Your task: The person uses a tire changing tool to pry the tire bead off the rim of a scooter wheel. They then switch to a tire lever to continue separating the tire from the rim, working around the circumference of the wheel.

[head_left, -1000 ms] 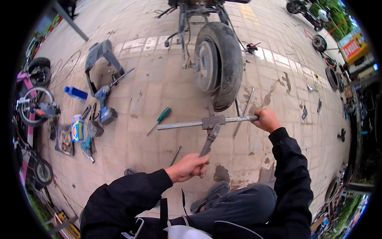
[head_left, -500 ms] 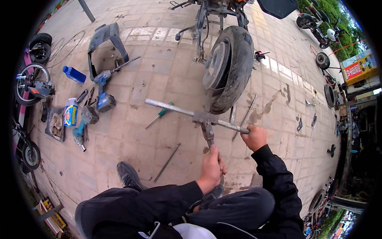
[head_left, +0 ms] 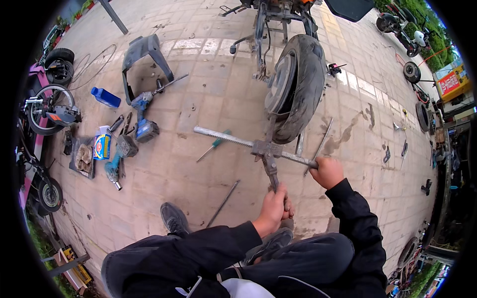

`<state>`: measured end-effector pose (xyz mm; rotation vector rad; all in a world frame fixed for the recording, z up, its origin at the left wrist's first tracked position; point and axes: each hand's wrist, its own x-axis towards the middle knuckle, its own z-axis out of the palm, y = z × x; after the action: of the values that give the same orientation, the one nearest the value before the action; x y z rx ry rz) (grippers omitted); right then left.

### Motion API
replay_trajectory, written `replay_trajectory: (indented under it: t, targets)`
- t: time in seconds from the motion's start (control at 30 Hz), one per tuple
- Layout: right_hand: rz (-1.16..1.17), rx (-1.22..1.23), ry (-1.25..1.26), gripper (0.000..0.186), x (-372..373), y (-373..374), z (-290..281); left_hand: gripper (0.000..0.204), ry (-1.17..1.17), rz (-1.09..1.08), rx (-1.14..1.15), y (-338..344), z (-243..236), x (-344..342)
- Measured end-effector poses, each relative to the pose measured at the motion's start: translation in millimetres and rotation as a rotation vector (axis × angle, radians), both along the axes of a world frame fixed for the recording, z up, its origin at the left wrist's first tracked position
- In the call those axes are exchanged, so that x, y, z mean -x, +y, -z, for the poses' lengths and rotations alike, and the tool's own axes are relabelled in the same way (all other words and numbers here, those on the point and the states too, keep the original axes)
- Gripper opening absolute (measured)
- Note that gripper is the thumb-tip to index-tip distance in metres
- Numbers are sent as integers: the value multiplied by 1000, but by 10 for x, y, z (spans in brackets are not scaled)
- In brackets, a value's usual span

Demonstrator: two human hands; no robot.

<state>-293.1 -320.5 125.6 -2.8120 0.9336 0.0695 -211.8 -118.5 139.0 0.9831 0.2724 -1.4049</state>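
Note:
My left hand (head_left: 275, 210) is closed around the lower handle of a steel tool (head_left: 267, 153) with a sliding head and a toothed crossbar. My right hand (head_left: 326, 172) grips the crossbar's right end. The tool's upper end reaches the bottom of a worn scooter tire (head_left: 308, 84) on a dark hub (head_left: 280, 79); whether it is hooked on the rim I cannot tell. Under the crossbar's left part lies a green screwdriver (head_left: 217, 142). A long rod (head_left: 223, 201) lies near my shoe.
Two cordless power tools (head_left: 146, 130), a blue bottle (head_left: 105, 98), a box (head_left: 102, 145) and a grey plastic panel (head_left: 136, 54) lie at left, beside bikes (head_left: 49, 114). The scooter frame (head_left: 280, 15) stands ahead. More scooters (head_left: 402, 35), loose tires (head_left: 423, 116) and a yellow sign (head_left: 452, 79) line the right.
The crossbar has tilted, its left end up and right end down. My left wrist has turned more upright, and a left shoe has come further into view. Both hands still grip the tool.

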Motion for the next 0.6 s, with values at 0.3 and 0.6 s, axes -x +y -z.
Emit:
replay_trajectory:
  t: [0.3, 0.6]
  targets:
    - [-75, 195, -227, 23, -1, -456, -34, 30, -274, 1066, -114, 293, -949, -2381]
    - [72, 138, -190, 23, 70, 187, -162, 30, -63, 423, -83, 657, -810, -1618]
